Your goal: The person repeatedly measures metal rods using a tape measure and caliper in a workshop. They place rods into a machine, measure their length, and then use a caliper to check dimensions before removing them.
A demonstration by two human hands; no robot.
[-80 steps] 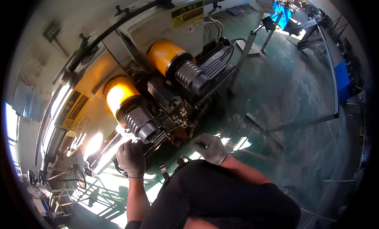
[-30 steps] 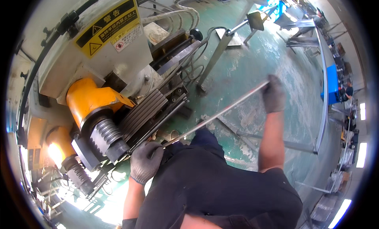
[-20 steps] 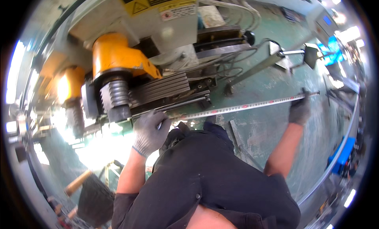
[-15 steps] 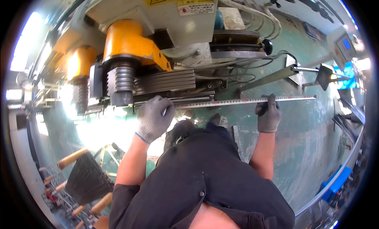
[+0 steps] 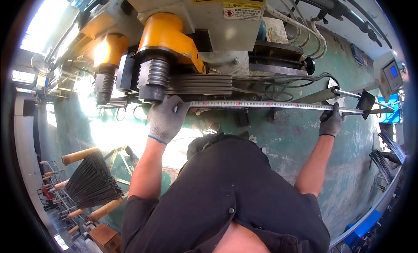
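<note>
A white tape measure (image 5: 261, 104) is drawn out in a nearly straight line in front of the machine. Its blade leaves my gloved left hand (image 5: 165, 120), which is closed round that end just below a ribbed steel cylinder (image 5: 153, 76); the tape's case is hidden in the fist. Further right, my gloved right hand (image 5: 331, 123) grips the blade close to its free end, index finger raised along it. That free end reaches a black plate (image 5: 366, 104) on a metal rod; whether they touch, I cannot tell.
Orange machine heads (image 5: 163, 33) stand at the far left, under a grey housing (image 5: 196, 13) with warning labels. Cables (image 5: 278, 81) loop behind the tape. A control panel (image 5: 390, 75) is at right. A rack of dark rods (image 5: 93, 183) stands near left.
More blade is out, and my right hand has moved right, up to the black plate. My left hand now sits nearer the steel cylinder. The whole view has shifted.
</note>
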